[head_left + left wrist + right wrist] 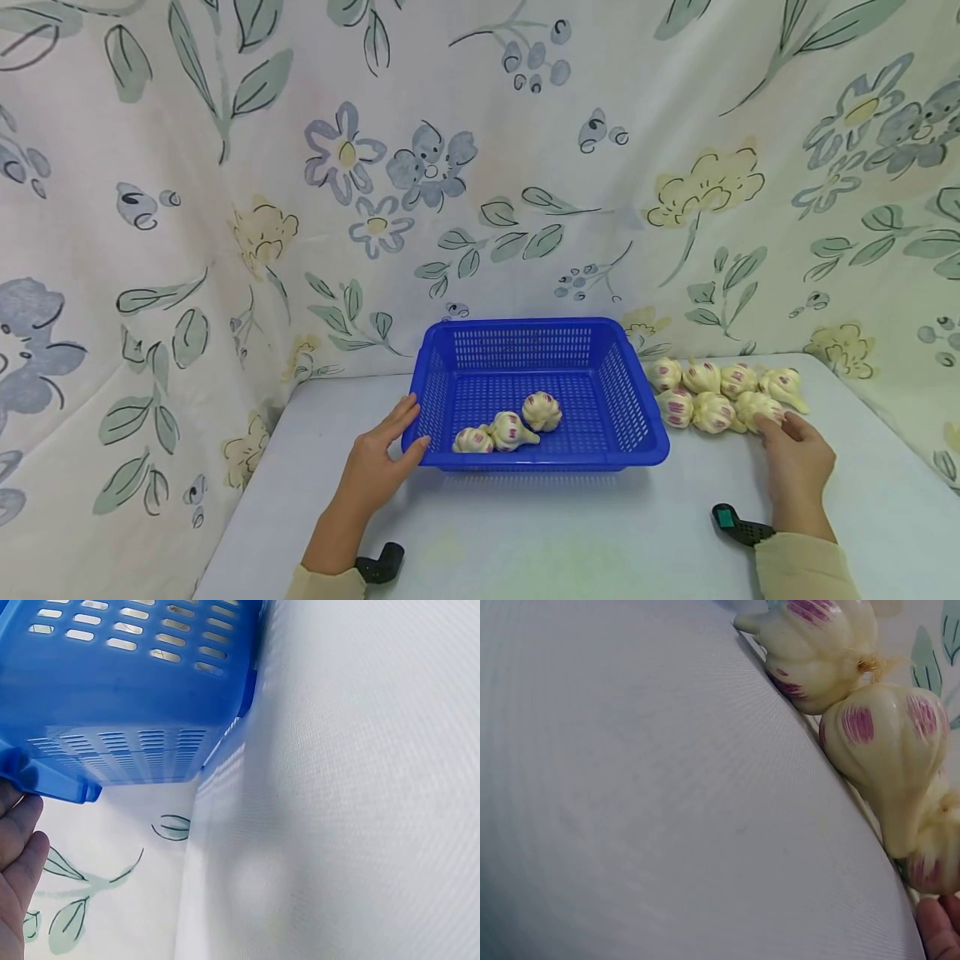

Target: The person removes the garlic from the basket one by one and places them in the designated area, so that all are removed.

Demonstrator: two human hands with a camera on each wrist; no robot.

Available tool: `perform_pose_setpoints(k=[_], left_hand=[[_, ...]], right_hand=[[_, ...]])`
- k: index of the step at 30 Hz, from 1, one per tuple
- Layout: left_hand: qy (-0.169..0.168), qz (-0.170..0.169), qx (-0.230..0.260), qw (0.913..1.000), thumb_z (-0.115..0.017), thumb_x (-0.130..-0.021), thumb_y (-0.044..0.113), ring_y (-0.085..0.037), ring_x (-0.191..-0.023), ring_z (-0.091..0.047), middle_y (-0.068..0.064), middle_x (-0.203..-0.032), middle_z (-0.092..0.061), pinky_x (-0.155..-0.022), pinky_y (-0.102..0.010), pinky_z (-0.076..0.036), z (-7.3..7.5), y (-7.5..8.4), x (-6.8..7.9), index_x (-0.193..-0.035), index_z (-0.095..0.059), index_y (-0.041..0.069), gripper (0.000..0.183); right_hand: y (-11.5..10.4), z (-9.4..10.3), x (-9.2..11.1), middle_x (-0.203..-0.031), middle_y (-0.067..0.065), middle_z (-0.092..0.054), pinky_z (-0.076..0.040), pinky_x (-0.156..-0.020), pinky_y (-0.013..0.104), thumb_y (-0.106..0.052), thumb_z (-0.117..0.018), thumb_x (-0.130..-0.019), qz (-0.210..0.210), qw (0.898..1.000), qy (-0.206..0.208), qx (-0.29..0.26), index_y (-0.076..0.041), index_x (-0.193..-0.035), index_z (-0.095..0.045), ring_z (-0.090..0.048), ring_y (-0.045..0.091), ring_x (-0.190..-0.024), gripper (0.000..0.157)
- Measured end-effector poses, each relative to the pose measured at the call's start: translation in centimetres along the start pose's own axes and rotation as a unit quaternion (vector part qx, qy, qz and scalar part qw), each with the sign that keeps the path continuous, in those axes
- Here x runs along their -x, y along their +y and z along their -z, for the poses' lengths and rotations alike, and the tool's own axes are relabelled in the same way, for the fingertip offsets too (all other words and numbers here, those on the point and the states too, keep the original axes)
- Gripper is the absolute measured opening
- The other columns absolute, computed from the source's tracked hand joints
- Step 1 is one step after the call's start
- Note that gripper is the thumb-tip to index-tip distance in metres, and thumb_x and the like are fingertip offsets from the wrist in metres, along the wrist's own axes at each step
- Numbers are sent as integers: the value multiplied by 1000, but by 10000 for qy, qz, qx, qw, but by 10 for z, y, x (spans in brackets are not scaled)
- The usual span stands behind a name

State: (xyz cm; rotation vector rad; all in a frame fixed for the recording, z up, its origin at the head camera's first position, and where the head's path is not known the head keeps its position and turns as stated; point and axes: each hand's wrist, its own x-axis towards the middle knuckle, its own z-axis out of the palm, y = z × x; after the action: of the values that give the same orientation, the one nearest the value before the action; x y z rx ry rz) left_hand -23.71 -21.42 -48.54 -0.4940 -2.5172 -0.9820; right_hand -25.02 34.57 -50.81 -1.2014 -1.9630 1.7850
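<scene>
A blue plastic basket (536, 457) stands on the table with three garlic bulbs (542, 412) inside, towards its front left. My left hand (378, 458) rests at the basket's near left corner, fingers loosely extended against the rim; in the left wrist view its fingertips (22, 817) touch just below the rim. To the right of the basket, several garlic bulbs (713, 412) lie in two rows. At the right end of the front row, my right hand (802, 467) pinches a garlic bulb (757, 407) between thumb and fingers. The right wrist view shows fingertips (936, 926) right at a bulb (934, 862).
The table (540, 533) has a white cover. Behind it and along the sides hangs a flowered cloth (480, 167). Black devices are worn at both wrists, the left strap (381, 563) and the right strap (738, 525) close over the table.
</scene>
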Motion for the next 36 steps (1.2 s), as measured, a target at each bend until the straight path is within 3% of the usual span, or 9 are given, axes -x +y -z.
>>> perform_pose_setpoints(k=[5, 8, 12, 17, 20, 24, 28, 32, 36], left_hand=[[5, -11, 8, 10000, -73, -90, 27, -24, -136, -48, -1, -149, -49, -104, -42, -44, 0, -1, 1, -138, -58, 7, 54], [-5, -5, 18, 10000, -72, -90, 27, -24, -137, -47, -1, -149, -49, -104, -42, -44, 0, -1, 1, -138, -57, 6, 54], [-19, 34, 31, 10000, -72, -90, 27, -24, -137, -47, 0, -149, -49, -104, -42, -44, -1, -2, 1, -138, -57, 7, 54], [-25, 66, 41, 10000, -72, -90, 27, -24, -137, -47, 0, -149, -49, -104, -42, -44, 0, -2, 1, -138, -57, 7, 54], [-37, 55, 38, 10000, -72, -90, 27, -23, -137, -47, 0, -149, -49, -104, -42, -44, 0, -2, 1, -138, -57, 7, 54], [-46, 45, 50, 10000, -72, -90, 26, -23, -137, -47, 0, -148, -49, -105, -41, -44, 0, -1, 0, -137, -58, 6, 53], [-27, 46, 45, 10000, -72, -90, 26, -22, -137, -47, 0, -148, -49, -105, -41, -44, 0, -1, 0, -136, -58, 6, 52], [-83, 110, 45, 9999, -71, -91, 27, -21, -137, -47, 2, -149, -48, -105, -40, -44, -1, 0, 0, -137, -58, 7, 52], [-115, 178, 31, 9998, -70, -91, 28, -22, -138, -46, 2, -150, -48, -105, -41, -44, 0, 0, 0, -138, -57, 8, 53]], right_hand=[[-3, 1, 1, -141, -8, -42, -44, -60, 5, -52, -70, -85, -22, 9998, 86, -195, -24, -155, -31, -51, -2, -88, 85], [-7, 1, 3, -151, -5, -38, -49, -85, 14, -55, -68, -85, 45, 9997, 209, -108, -25, -155, -30, -52, 10, -114, 84], [-15, 0, 8, -157, -6, -34, -39, -110, 27, -51, -68, -87, 260, 9983, 471, -207, -27, -154, -33, -39, 11, -134, 79], [-31, -6, 22, -148, -15, -43, -38, -111, 27, -44, -74, -86, 505, 9952, 523, -661, -32, -149, -42, -40, 1, -125, 72], [-45, -15, 41, -149, -14, -44, -33, -118, 31, -42, -73, -86, 757, 9938, 343, -736, -34, -147, -45, -40, 4, -131, 68], [-60, -33, 74, -146, -10, -51, -39, -113, 26, -37, -69, -91, 1528, 9877, 27, -319, -30, -145, -49, -45, 9, -132, 59], [-64, -56, 106, -141, -3, -57, -48, -96, 13, -36, -68, -92, 2549, 9648, -593, 252, -25, -145, -50, -54, 8, -124, 56], [-57, -82, 131, -137, 9, -59, -49, -84, 5, -30, -69, -93, 3551, 9236, -1383, 416, -17, -143, -52, -58, 2, -114, 55], [-52, -106, 144, -135, 14, -59, -48, -86, 6, -28, -70, -92, 4125, 8857, -2092, 407, -12, -141, -53, -59, 1, -113, 54]])
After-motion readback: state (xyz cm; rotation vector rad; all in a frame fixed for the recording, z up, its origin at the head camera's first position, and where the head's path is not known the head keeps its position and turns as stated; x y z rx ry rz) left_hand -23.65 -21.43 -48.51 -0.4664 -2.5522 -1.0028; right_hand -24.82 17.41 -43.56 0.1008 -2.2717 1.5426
